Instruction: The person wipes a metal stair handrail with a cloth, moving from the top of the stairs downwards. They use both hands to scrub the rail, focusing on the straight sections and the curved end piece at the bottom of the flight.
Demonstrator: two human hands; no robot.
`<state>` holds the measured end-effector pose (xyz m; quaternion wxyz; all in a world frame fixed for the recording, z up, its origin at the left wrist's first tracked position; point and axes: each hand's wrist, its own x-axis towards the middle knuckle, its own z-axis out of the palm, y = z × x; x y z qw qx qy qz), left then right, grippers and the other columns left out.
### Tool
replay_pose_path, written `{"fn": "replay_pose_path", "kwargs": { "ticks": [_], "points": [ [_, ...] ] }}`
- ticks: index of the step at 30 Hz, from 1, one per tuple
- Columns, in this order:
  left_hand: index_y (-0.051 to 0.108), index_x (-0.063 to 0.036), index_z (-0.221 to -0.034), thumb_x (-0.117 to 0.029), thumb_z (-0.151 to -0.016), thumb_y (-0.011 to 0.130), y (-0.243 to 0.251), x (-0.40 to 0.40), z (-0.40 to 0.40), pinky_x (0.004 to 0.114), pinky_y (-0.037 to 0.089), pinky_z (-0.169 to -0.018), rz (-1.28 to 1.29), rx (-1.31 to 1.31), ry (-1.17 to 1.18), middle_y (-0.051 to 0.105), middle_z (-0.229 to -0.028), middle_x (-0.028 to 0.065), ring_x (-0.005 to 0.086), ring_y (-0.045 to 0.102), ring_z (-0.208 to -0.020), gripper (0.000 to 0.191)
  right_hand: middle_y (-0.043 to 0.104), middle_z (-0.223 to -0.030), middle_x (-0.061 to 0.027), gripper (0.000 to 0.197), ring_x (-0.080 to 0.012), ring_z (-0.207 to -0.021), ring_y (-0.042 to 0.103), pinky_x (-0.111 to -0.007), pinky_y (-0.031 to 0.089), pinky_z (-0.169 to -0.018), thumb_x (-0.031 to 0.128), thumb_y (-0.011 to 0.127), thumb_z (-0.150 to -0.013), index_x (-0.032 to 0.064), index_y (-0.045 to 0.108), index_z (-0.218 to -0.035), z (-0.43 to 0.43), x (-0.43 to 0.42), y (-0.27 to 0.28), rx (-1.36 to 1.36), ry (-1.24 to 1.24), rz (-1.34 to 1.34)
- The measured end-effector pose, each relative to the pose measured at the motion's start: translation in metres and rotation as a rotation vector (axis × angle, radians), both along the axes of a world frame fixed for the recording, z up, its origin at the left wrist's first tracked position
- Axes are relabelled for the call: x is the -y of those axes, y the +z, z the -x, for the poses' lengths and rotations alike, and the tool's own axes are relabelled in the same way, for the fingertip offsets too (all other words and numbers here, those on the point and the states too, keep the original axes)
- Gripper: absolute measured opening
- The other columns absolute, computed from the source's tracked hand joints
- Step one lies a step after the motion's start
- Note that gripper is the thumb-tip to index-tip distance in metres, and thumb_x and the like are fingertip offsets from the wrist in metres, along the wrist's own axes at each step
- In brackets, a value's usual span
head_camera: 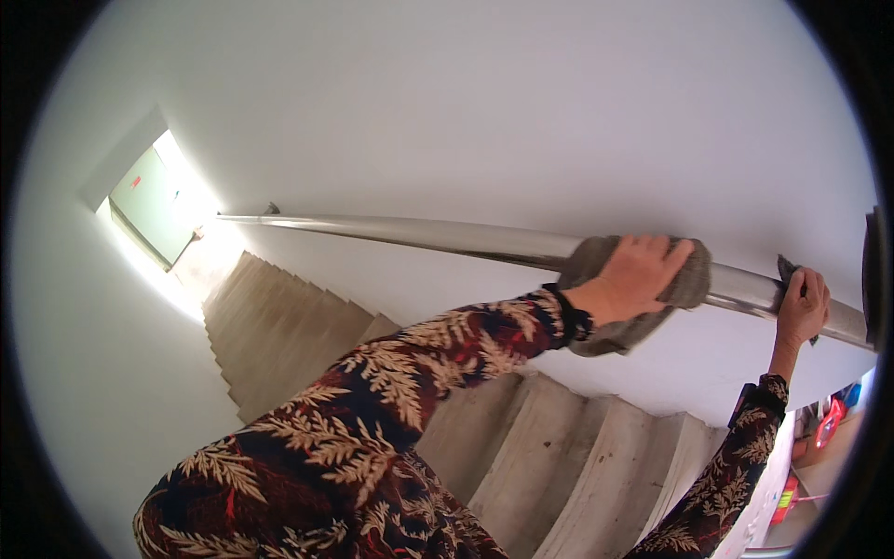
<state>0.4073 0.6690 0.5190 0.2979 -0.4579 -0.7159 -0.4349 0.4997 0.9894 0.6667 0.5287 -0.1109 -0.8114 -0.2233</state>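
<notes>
A metal handrail (pixel 419 234) runs along the white wall. My left hand (pixel 632 276) lies over a grey-brown cloth (pixel 688 283) wrapped across the top of the rail, its fingers curled over it. One end of the cloth hangs below the rail. Farther right along the same rail, my right hand (pixel 803 307) grips a small dark cloth (pixel 786 267) against the metal. Most of that dark cloth is hidden by the fingers. Both sleeves have a dark leaf pattern, and a black band circles each wrist.
Concrete stairs (pixel 559 454) run beneath the rail towards a bright doorway with a pale green door (pixel 154 202). A wall bracket (pixel 272 208) holds the rail's far part. Red and other coloured items (pixel 831 423) stand at the lower right. A dark edge (pixel 871 279) borders the right.
</notes>
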Motion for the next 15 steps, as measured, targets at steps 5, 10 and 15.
{"fn": "replay_pose_path", "kwargs": {
  "ticks": [5,10,15],
  "points": [
    [0.047,-0.0097,-0.141,-0.027,-0.066,0.089,-0.042,0.079,0.013,0.048,0.045,-0.097,0.162,0.027,0.115,0.058,-0.131,0.0176,0.0378,0.058,-0.118,0.088,0.067,-0.08,-0.0051,0.008,-0.0278,-0.078,0.063,-0.04,0.05,-0.073,0.013,0.066,-0.085,0.011,0.067,-0.077,-0.005,0.005,0.005,-0.107,0.194,-0.053],
    [0.044,-0.0104,-0.143,-0.027,-0.065,0.09,-0.057,0.11,0.034,0.047,0.048,-0.097,0.239,0.027,0.188,0.059,-0.13,0.0173,0.0376,0.059,-0.115,0.093,0.061,-0.071,-0.0026,0.014,-0.0244,-0.071,0.059,-0.039,0.045,-0.067,0.009,0.068,-0.079,0.0129,0.06,-0.068,0.003,0.049,0.008,-0.196,0.298,-0.09],
    [0.044,-0.0122,-0.143,-0.029,-0.062,0.092,-0.051,0.102,0.027,0.047,0.049,-0.096,0.259,-0.011,0.222,0.059,-0.127,0.0166,0.0371,0.06,-0.112,0.096,0.06,-0.078,0.0011,0.017,-0.0242,-0.079,0.058,-0.043,0.042,-0.074,0.01,0.071,-0.07,0.0178,0.056,-0.067,0.018,0.126,-0.049,-0.188,0.49,-0.045]
  ]
}}
